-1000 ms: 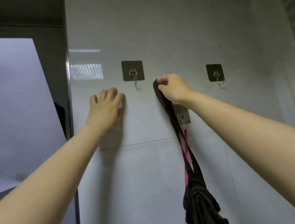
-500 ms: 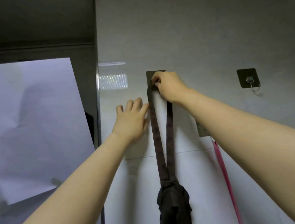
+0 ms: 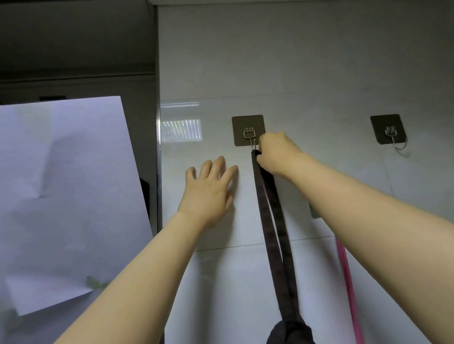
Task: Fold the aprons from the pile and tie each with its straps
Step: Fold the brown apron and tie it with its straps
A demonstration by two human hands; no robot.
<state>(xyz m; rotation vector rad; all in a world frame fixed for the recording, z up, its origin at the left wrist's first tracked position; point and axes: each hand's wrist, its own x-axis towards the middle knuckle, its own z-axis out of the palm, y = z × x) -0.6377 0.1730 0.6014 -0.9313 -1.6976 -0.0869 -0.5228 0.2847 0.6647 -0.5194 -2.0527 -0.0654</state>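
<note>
1. Both our hands are up at the wall. Our left hand (image 3: 208, 189) lies flat on the tile with its fingers straight and spread, holding nothing. Our right hand (image 3: 278, 154) has its fingers curled round the top of a dark strap (image 3: 275, 236).
2. We face a pale tiled wall (image 3: 306, 57) that fills the view from the middle to the right edge.
3. At the left we see a big white sheet (image 3: 46, 199), tilted and creased, in front of a dark background.
4. We see the strap as a long doubled loop running down the wall from our right hand, between our two forearms and apart from our left hand. Its top touches the lower end of a wire hook (image 3: 249, 136), but we cannot tell whether it is over the wire.
5. At the loop's lower end hangs the apron (image 3: 290, 340), a dark bundle cut off by the bottom edge of the view.
6. We notice a pink strap (image 3: 348, 284) hanging down the wall just right of the dark one, its top hidden behind our right forearm.
7. We see that the hook is metal wire on a square dark plate stuck to the tile, just above and left of our right hand.
8. We see a second hook (image 3: 388, 132) of the same kind well off to the right.
</note>
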